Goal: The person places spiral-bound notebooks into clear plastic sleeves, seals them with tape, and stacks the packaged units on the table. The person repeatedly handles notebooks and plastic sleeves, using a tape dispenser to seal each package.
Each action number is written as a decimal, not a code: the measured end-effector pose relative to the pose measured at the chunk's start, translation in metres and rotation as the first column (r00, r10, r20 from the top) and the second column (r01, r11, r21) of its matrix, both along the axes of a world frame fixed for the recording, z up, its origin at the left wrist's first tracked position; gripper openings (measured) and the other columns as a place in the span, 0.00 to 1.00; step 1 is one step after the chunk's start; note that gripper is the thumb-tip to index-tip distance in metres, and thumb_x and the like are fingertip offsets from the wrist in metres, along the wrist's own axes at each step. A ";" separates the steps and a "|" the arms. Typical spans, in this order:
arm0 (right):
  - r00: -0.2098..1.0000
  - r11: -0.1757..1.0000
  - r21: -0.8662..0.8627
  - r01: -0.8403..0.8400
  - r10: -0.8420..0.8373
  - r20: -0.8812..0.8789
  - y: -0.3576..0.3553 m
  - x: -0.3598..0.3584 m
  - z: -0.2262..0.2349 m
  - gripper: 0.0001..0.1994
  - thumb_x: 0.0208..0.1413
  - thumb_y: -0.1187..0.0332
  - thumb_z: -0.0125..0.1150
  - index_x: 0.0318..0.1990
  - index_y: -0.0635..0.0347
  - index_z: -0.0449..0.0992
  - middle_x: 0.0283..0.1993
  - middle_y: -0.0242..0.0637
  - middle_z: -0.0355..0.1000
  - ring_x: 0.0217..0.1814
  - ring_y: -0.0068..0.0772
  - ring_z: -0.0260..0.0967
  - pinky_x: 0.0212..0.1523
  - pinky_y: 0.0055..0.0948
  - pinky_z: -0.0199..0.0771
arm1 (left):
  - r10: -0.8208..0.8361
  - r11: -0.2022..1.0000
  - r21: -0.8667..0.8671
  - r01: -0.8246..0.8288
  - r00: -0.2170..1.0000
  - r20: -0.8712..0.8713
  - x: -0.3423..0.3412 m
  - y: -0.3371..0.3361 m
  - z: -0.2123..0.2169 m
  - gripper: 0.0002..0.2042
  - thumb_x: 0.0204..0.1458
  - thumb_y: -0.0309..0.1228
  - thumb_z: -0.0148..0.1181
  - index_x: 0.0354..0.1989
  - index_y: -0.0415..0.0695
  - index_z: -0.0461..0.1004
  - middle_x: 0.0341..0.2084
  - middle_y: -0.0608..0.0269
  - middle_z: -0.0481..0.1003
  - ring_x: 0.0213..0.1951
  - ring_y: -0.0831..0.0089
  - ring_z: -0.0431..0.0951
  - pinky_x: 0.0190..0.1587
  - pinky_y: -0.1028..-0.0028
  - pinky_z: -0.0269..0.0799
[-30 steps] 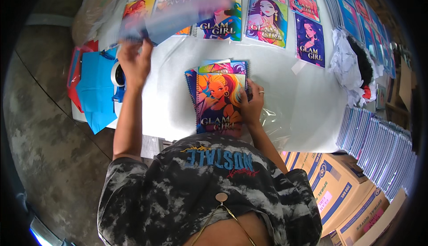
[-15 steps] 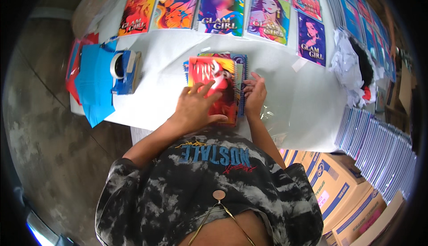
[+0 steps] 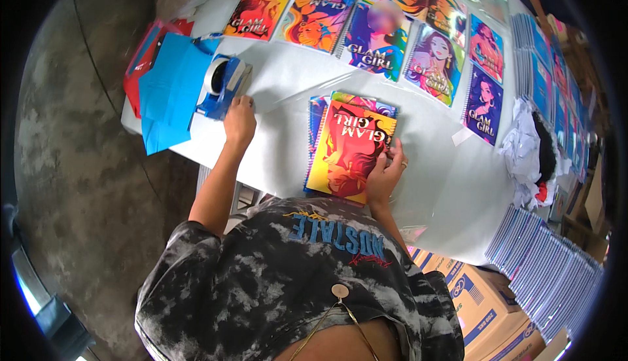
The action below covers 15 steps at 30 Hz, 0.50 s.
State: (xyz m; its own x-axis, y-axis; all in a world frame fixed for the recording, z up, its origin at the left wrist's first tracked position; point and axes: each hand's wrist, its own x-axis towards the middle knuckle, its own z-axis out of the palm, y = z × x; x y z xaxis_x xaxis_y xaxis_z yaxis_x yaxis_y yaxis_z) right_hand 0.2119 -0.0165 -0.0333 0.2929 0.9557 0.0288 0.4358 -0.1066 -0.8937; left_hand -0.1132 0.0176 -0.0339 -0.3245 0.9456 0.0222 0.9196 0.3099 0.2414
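A small stack of spiral notebooks lies on the white table in front of me, topped by a red and yellow notebook (image 3: 350,145) whose cover faces up. My right hand (image 3: 386,172) grips the stack's right edge. Over to the left, my left hand (image 3: 241,124) is at the near right end of a blue tape dispenser (image 3: 226,92) holding a white-cored roll. Its fingertips are pressed together there; whatever is between them is too small to make out. Under the red notebook, the edges of other colourful notebooks show.
Rows of colourful notebooks (image 3: 373,40) lie along the far side. Blue sheets (image 3: 167,89) and a red one overhang the left edge. Crumpled white plastic (image 3: 520,145) lies at the right, above a long notebook stack (image 3: 549,269). Cardboard boxes (image 3: 481,295) stand below.
My left hand has left the notebooks and reached left to the tape dispenser. My right hand now grips the stack's right edge. The top notebook lies flat, and the view has turned.
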 end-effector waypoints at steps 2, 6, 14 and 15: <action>0.987 0.990 0.136 0.046 -0.066 0.147 -0.001 -0.007 0.010 0.21 0.55 0.74 0.47 0.57 0.69 0.59 0.50 0.49 0.59 0.56 0.44 0.56 0.57 0.36 0.56 | -0.147 0.977 0.190 0.092 0.943 0.298 0.012 0.002 0.014 0.12 0.49 0.21 0.54 0.43 0.39 0.71 0.36 0.52 0.72 0.32 0.60 0.75 0.34 0.67 0.72; 0.666 0.977 0.045 -0.208 0.175 -0.725 0.012 -0.010 0.021 0.19 0.61 0.70 0.45 0.58 0.67 0.59 0.51 0.42 0.65 0.51 0.32 0.66 0.52 0.28 0.66 | -0.341 0.940 0.198 0.277 0.763 0.550 0.106 0.010 0.091 0.12 0.51 0.23 0.57 0.44 0.38 0.72 0.31 0.55 0.73 0.30 0.70 0.75 0.32 0.73 0.70; 0.076 0.770 -0.120 -0.627 -0.093 -0.993 0.013 0.006 0.032 0.20 0.63 0.50 0.39 0.45 0.56 0.69 0.38 0.32 0.71 0.41 0.25 0.70 0.39 0.28 0.72 | -0.740 0.672 0.357 0.649 0.569 0.359 0.182 0.001 0.063 0.12 0.45 0.29 0.63 0.39 0.45 0.75 0.23 0.59 0.73 0.22 0.64 0.74 0.24 0.69 0.69; 0.147 0.761 -0.174 -0.625 -0.105 -0.984 0.015 0.014 0.037 0.20 0.63 0.50 0.39 0.45 0.56 0.69 0.38 0.32 0.71 0.41 0.24 0.70 0.38 0.27 0.72 | -0.726 0.685 0.352 0.637 0.565 0.392 0.185 0.001 0.063 0.15 0.44 0.30 0.64 0.42 0.45 0.74 0.24 0.59 0.72 0.24 0.64 0.74 0.26 0.69 0.69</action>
State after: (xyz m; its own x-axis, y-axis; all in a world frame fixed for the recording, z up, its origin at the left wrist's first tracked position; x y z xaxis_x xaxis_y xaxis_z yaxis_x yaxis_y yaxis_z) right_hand 0.2260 -0.0017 0.0036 -0.5321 0.7152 -0.4533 -0.5549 -0.6989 -0.4513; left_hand 0.0720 0.0186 0.0296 0.4078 0.8850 0.2246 0.5902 -0.4432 0.6748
